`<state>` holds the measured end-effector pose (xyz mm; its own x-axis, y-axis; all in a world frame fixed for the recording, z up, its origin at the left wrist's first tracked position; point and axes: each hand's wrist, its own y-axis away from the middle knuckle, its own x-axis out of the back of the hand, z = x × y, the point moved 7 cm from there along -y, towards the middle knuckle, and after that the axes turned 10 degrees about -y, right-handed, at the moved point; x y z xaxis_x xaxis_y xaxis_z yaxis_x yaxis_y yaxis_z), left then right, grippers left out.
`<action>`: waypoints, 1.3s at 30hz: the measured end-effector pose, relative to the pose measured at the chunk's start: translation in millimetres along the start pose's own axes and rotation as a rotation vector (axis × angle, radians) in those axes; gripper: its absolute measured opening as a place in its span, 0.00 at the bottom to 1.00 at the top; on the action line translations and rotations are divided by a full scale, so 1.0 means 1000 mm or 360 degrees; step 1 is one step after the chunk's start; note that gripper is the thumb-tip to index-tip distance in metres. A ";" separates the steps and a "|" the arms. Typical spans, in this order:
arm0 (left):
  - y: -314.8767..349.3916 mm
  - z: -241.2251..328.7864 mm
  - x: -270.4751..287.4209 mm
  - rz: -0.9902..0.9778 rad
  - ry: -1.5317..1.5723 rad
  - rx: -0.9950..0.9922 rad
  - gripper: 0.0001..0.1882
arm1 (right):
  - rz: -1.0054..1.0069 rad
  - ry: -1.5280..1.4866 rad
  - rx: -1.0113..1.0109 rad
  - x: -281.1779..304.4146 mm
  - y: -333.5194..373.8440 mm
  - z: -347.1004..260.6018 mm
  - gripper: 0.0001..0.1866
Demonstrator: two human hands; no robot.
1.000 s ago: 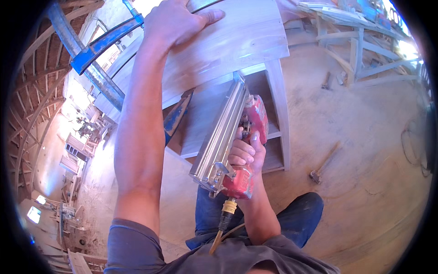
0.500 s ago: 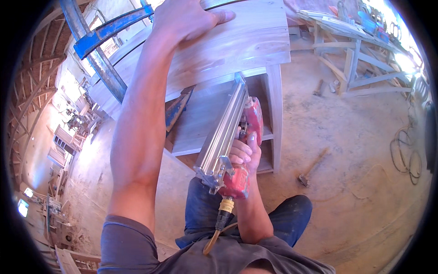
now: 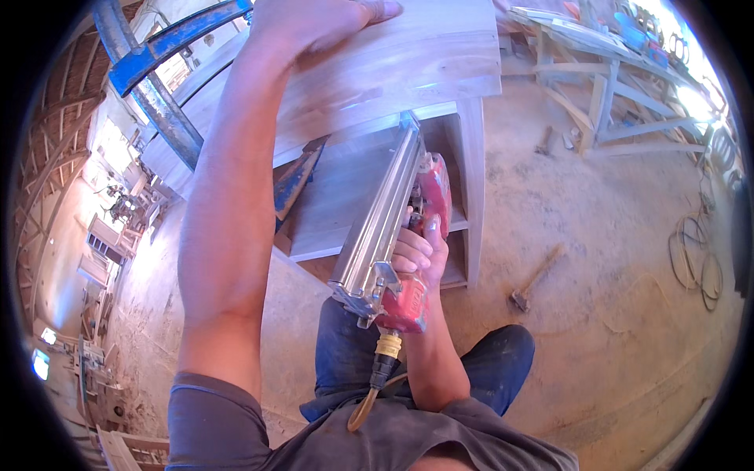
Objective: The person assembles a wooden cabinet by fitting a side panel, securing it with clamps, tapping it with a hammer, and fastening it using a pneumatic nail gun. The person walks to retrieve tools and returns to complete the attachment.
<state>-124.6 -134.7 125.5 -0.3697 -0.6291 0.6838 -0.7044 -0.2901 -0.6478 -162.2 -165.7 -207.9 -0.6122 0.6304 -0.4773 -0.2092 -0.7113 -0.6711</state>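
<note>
My right hand (image 3: 420,255) grips the red handle of a pneumatic nail gun (image 3: 393,228) with a long silver magazine. Its nose points up against the underside edge of a pale wooden top board (image 3: 408,67). My left hand (image 3: 314,20) lies flat on that board, fingers spread, pressing down. The board rests on an unfinished wooden cabinet (image 3: 471,180) with an open shelf. A yellow fitting and air hose (image 3: 377,377) hang from the gun's base toward my body.
A blue metal clamp bar (image 3: 149,94) stands left of the cabinet. A hammer (image 3: 534,279) lies on the dusty floor to the right. Coiled hose (image 3: 695,259) lies at the far right. Wooden frames (image 3: 620,102) stand behind, with more timber pieces at the far left.
The view has shifted slightly closer to the cabinet. The nail gun stays pressed to the board's edge and my left hand stays on top.
</note>
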 end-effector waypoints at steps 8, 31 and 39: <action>-0.003 -0.001 -0.003 -0.0009 -0.0003 0.0058 0.33 | -0.0020 0.0036 -0.0035 0.002 0.001 -0.002 0.25; -0.008 -0.003 -0.009 0.0074 -0.0087 0.0008 0.36 | -0.0048 0.0103 -0.0039 0.004 -0.002 -0.002 0.26; -0.008 0.001 -0.003 0.0041 -0.0040 0.0018 0.35 | -0.0085 0.0214 -0.0040 0.004 0.001 -0.006 0.26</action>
<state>-116.9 -131.1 128.1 -0.3722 -0.6543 0.6583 -0.6880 -0.2816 -0.6688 -160.1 -162.1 -214.4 -0.4926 0.7042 -0.5113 -0.2185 -0.6688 -0.7106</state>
